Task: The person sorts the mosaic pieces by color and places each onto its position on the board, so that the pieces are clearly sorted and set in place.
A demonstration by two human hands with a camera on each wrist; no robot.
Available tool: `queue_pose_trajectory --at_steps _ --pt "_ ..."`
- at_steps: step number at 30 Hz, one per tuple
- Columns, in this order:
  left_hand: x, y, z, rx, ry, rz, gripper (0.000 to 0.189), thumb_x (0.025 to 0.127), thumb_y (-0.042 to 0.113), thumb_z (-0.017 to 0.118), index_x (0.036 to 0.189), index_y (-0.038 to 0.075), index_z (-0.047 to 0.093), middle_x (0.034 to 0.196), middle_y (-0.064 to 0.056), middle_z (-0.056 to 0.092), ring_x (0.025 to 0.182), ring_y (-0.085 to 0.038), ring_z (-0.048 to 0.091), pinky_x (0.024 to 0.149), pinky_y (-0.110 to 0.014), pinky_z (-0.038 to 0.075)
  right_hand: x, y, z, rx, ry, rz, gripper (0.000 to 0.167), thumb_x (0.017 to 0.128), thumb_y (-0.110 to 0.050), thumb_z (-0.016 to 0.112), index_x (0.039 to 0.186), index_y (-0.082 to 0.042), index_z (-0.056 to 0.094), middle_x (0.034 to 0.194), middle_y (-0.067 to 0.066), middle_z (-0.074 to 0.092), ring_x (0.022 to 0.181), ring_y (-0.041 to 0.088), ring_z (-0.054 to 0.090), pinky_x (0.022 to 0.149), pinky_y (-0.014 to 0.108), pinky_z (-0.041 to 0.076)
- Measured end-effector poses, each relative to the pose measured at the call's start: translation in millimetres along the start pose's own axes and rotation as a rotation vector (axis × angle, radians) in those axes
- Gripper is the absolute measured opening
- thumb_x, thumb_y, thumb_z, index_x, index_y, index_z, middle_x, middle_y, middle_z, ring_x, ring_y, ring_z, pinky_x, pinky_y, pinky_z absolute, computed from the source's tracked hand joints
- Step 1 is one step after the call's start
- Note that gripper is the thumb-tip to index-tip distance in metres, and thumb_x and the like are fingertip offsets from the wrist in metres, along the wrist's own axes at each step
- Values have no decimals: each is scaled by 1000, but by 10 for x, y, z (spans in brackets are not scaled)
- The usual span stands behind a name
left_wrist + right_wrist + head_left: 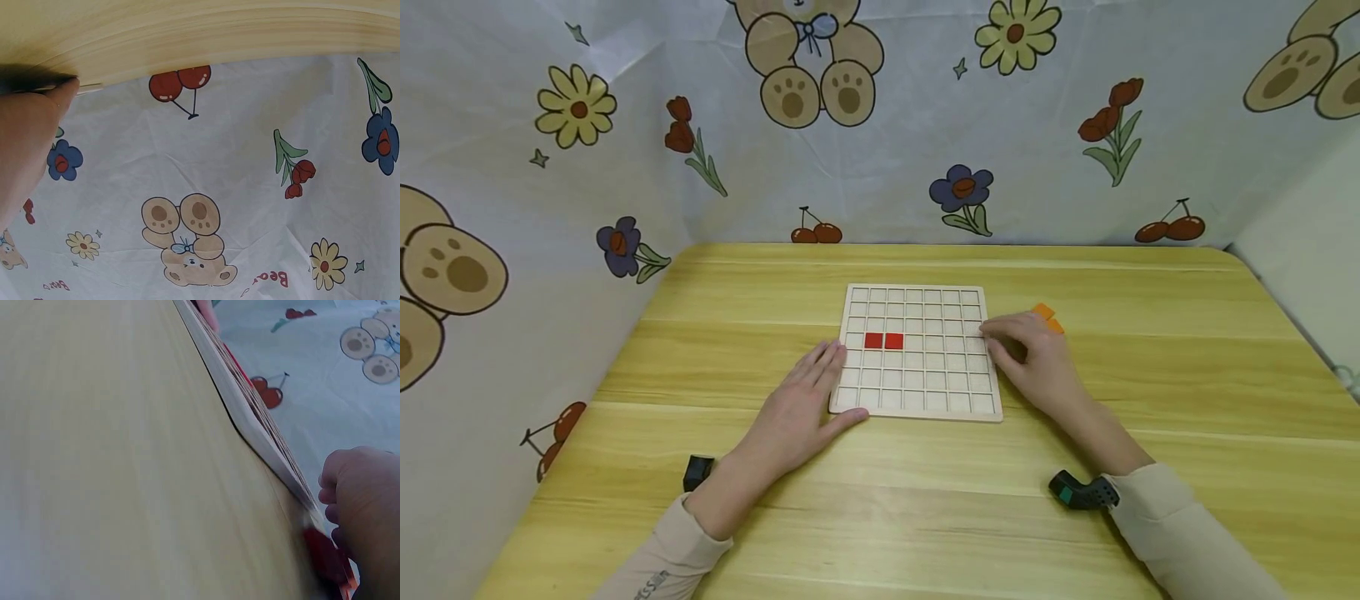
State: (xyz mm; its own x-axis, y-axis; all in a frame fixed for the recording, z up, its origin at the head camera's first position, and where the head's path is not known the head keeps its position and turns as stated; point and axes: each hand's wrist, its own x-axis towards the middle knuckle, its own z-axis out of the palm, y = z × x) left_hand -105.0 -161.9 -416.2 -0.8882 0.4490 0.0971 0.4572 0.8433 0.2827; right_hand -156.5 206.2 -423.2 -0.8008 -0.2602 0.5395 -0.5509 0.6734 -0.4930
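Note:
A wooden grid board lies flat on the table, two red square tiles side by side in its left half. My left hand rests against the board's lower left, fingers extended along the left edge and thumb by the near corner. At the right edge is my right hand, thumb and index fingertips close together over the rim. Its fingers look curled in the right wrist view; I cannot tell whether they pinch anything. Below that hand shows a blurred red piece. Orange tiles lie just behind it, partly hidden.
The wooden table reaches back to a cloth printed with bears and flowers, which also hangs along the left side. A white surface rises at the right. Both wrists wear black devices.

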Motion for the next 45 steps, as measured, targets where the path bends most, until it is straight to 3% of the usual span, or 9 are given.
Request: queue_pose_trajectory --at_steps 7,13,21,29,45 --pt "9 8 0 7 -6 4 96 101 67 55 167 5 24 174 -11 25 163 -31 22 132 -48 25 -121 190 -235 -55 30 48 23 92 5 76 112 -4 79 110 11 78 102 27 64 86 26 46" --pt "9 13 -18 1 -12 0 95 102 66 56 167 5 24 174 -12 25 163 -31 22 132 -48 24 -159 246 -332 -109 27 72 26 91 4 77 115 -5 79 109 12 78 101 29 65 84 35 49" --pt "6 11 -34 -2 -10 4 94 102 65 56 167 5 24 174 -12 25 163 -31 21 132 -48 24 -142 246 -343 -118 16 83 23 91 1 78 113 -6 80 109 12 78 103 30 64 85 42 49" --pt "11 9 -29 -5 -7 3 94 102 65 55 167 5 25 174 -12 26 163 -31 21 132 -49 24 -141 244 -350 -115 20 78 19 88 0 81 107 -7 81 104 11 76 99 28 62 82 36 46" --pt "15 -4 -15 3 -4 9 94 102 65 55 167 4 25 174 -13 25 163 -31 22 132 -48 24 -145 261 -380 -82 -14 68 24 85 -3 85 109 -8 81 104 7 75 101 26 65 87 31 46"
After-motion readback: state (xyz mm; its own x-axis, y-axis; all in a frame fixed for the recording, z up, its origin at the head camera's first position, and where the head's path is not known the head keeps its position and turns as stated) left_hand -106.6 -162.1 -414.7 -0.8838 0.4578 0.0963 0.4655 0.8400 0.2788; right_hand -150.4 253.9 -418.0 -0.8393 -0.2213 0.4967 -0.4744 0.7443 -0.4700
